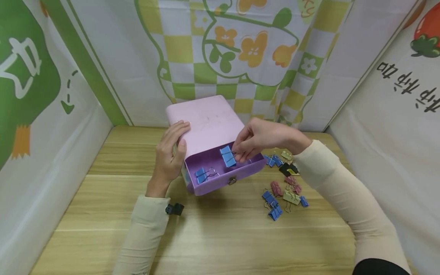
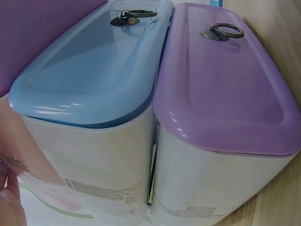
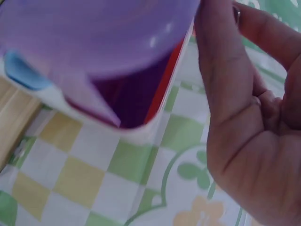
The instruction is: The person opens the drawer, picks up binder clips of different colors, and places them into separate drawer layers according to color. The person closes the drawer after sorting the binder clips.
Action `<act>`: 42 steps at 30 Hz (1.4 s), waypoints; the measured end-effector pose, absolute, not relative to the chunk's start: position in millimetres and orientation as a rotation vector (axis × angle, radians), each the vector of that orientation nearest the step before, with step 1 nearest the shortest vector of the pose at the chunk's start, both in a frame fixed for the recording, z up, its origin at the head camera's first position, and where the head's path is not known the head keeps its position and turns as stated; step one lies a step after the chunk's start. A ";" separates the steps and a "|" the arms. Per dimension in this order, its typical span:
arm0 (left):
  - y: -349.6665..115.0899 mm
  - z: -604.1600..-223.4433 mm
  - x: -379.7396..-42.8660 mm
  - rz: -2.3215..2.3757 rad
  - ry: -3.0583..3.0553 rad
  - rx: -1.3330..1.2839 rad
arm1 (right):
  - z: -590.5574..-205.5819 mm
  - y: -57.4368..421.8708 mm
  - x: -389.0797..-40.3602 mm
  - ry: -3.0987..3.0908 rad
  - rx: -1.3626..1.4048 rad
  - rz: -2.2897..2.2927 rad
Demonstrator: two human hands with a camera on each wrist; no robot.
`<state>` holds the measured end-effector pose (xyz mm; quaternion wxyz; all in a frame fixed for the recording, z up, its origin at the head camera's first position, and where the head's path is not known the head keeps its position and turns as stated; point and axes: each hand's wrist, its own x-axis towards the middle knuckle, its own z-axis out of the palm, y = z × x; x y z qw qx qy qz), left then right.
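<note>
A small drawer cabinet (image 1: 206, 122) with a pink top stands on the table, its purple drawer (image 1: 213, 186) pulled out. My left hand (image 1: 166, 156) rests on the cabinet's left edge, fingertips on the top. Over the drawer, my right hand (image 1: 259, 139) pinches a blue binder clip (image 1: 228, 156) by its wire handles. Another blue binder clip (image 1: 201, 175) lies in the drawer's left part. In the left wrist view, a blue drawer front (image 2: 94, 70) and a purple drawer front (image 2: 225, 89) have ring pulls. The right wrist view shows no clip.
Right of the cabinet lie several loose clips: blue clips (image 1: 274, 211), a yellow clip (image 1: 291, 197), a red clip (image 1: 276, 189) and a black clip (image 1: 288, 169). Printed cloth walls (image 1: 185, 49) enclose the wooden table (image 1: 220, 244) at the back and both sides.
</note>
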<state>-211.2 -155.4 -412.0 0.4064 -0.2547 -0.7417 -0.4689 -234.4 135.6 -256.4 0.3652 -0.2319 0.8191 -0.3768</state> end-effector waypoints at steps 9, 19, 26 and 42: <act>-155.3 -411.6 -210.1 -1.183 -1.879 -0.637 | -270.6 99.3 -221.8 2.079 -0.655 -0.902; -154.1 -412.1 -210.5 -1.190 -1.878 -0.641 | -286.0 80.4 -216.2 2.103 -0.676 -0.830; -154.6 -411.0 -210.2 -1.192 -1.880 -0.636 | -287.1 77.0 -217.6 2.104 -0.670 -0.808; -155.1 -410.8 -211.2 -1.183 -1.878 -0.640 | -255.5 105.7 -221.5 2.150 -0.636 -0.852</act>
